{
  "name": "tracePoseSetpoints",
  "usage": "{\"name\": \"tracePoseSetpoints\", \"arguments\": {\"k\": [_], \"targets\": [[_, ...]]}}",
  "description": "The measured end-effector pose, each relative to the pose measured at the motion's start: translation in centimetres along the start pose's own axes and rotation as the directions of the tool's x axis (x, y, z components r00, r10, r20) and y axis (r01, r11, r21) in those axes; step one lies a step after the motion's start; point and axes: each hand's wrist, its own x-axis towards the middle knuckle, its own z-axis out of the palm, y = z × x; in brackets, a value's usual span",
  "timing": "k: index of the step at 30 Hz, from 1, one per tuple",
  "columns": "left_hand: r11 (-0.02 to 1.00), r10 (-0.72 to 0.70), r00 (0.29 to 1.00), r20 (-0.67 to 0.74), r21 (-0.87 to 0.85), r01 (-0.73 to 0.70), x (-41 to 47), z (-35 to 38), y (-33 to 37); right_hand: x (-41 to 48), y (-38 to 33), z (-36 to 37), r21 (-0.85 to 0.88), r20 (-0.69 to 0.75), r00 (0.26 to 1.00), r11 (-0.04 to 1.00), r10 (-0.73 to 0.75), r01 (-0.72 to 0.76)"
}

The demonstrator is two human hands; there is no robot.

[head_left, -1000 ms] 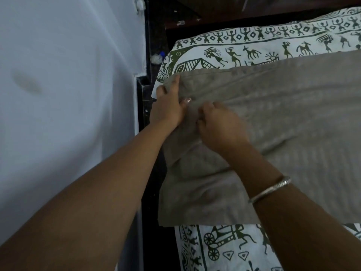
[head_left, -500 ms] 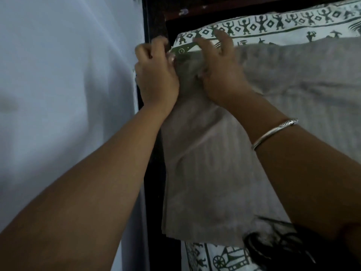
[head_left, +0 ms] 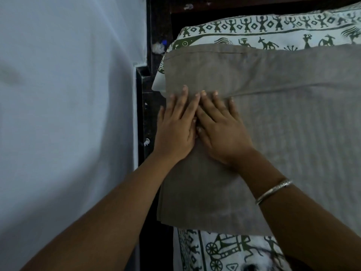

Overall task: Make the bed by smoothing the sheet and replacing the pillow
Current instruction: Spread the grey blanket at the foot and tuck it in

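Both left hand [head_left: 175,132] and right hand [head_left: 222,133] flat on grey cloth [head_left: 293,124], printed sheet [head_left: 197,251], wall [head_left: 68,104]

A plain, pale bluish-white painted wall [head_left: 68,114] fills the view from seven to eleven o'clock, with a faint grey smudge [head_left: 9,76] at nine o'clock. Along its right edge a dark wooden bed frame [head_left: 145,114] runs from six toward twelve o'clock, meeting a dark headboard [head_left: 254,4] at the top. A small white crumpled scrap [head_left: 158,47] sits on the frame at eleven o'clock. The light is dim and cool.
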Motion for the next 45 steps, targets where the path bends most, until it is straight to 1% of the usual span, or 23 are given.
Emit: {"name": "tracePoseSetpoints", "arguments": {"k": [1, 2, 3, 4, 5, 8, 10, 12, 14, 16, 19, 23, 24, 29, 30, 32, 34, 36, 37, 39, 42, 44, 45], "targets": [[1.0, 0.0, 0.999, 0.043, 0.015, 0.0, -0.6, 0.1, -0.2, -0.4, 0.7, -0.1, -0.029, 0.006, 0.999, 0.999, 0.037, -0.037], [0.998, -0.06, 0.996, 0.069, 0.039, 0.058, -0.9, 0.1, -0.4, -0.8, 1.0, -0.2, -0.041, 0.03, 0.99, 0.989, 0.14, -0.139], [0.989, -0.142, 0.988, 0.062, 0.056, 0.139, -1.1, 0.1, -0.5, -1.1, 0.8, -0.2, -0.037, 0.053, 0.968, 0.969, 0.246, -0.244], [0.979, -0.196, 0.98, 0.039, 0.056, 0.194, -1.2, -0.2, -0.4, -1.5, 0.3, -0.2, -0.032, 0.073, 0.951, 0.954, 0.3, -0.299], [0.983, -0.178, 0.984, 0.017, 0.039, 0.177, -1.4, -0.5, 0.1, -1.7, -0.5, -0.1, -0.029, 0.094, 0.955, 0.959, 0.283, -0.281], [0.999, 0.049, 0.998, 0.051, 0.011, -0.049, -2.0, -0.4, 1.0, -2.5, -1.9, 0.3, -0.015, 0.092, 0.99, 0.994, 0.108, -0.107], [0.999, 0.039, 0.997, 0.065, 0.029, -0.041, -2.2, -0.6, 1.0, -3.1, -2.1, 0.2, 0.013, 0.044, 0.989, 0.99, 0.138, -0.138], [0.997, 0.05, 0.998, 0.047, 0.062, -0.053, -3.1, -0.6, 0.9, -4.1, -2.8, 0.2, 0.035, 0.047, 0.98, 0.98, 0.194, -0.196], [0.993, 0.114, 0.99, 0.083, 0.001, -0.114, -5.5, 0.1, 0.7, -5.4, -4.0, 0.4, 0.037, 0.093, 0.985, 0.988, 0.148, -0.152], [0.99, 0.099, 0.987, 0.128, -0.108, -0.085, -8.6, 1.1, 0.6, -7.0, -4.6, 0.7, 0.02, 0.139, 0.99, 1.0, 0.018, -0.021], [0.982, 0.081, 0.988, 0.135, -0.18, -0.056, -12.8, 1.7, 0.8, -9.1, -4.1, 0.5, 0.016, 0.172, 0.969, 0.984, -0.176, 0.176], [0.954, 0.055, 0.985, 0.166, -0.3, -0.003, -15.8, 2.2, 2.8, -12.2, -4.3, 0.2, 0.066, 0.226, 0.963, 0.988, -0.149, 0.138], [0.96, 0.058, 0.985, 0.161, -0.281, -0.011, -16.4, 2.4, 3.1, -13.0, -4.7, 0.2, 0.074, 0.242, 0.956, 0.986, -0.163, 0.15], [0.997, 0.056, 0.998, -0.007, -0.049, -0.056, -17.8, 2.3, 4.0, -15.1, -4.4, 0.0, 0.108, 0.263, 0.911, 0.948, -0.317, 0.299], [0.998, 0.059, 0.998, -0.004, -0.017, -0.059, -17.9, 2.2, 4.1, -15.3, -4.4, -0.2, 0.095, 0.247, 0.91, 0.943, -0.333, 0.319], [0.997, 0.074, 0.997, 0.01, 0.023, -0.074, -18.4, 2.1, 4.0, -15.9, -5.0, -0.1, 0.081, 0.143, 0.934, 0.944, -0.328, 0.319], [0.996, 0.091, 0.996, 0.009, 0.023, -0.091, -19.1, 2.0, 3.8, -16.6, -6.0, 0.4, 0.095, 0.004, 0.943, 0.939, -0.331, 0.33], [0.995, 0.104, 0.995, 0.012, -0.006, -0.104, -20.0, 1.7, 3.7, -17.0, -7.0, 0.6, 0.113, -0.064, 0.937, 0.93, -0.345, 0.35], [0.995, 0.102, 0.995, 0.02, -0.024, -0.102, -20.4, 1.5, 3.6, -17.1, -7.3, 0.5, 0.13, -0.081, 0.936, 0.927, -0.343, 0.352], [0.997, 0.061, 0.998, 0.011, -0.054, -0.06, -20.8, 0.9, 3.3, -17.5, -7.3, 0.1, 0.186, -0.046, 0.939, 0.92, -0.341, 0.344], [0.996, -0.024, 0.995, -0.094, -0.084, 0.016, -20.2, -0.5, 3.3, -17.3, -6.7, -1.1, 0.271, 0.068, 0.932, 0.905, -0.357, 0.327], [0.991, 0.016, 0.989, -0.149, -0.13, -0.035, -18.2, -1.1, 3.7, -16.1, -5.8, -1.9, 0.304, -0.007, 0.97, 0.924, -0.242, 0.233], [0.989, 0.041, 0.989, -0.145, -0.137, -0.061, -16.9, -1.1, 4.0, -15.0, -5.2, -2.2, 0.275, -0.077, 0.983, 0.944, -0.165, 0.18]]}}
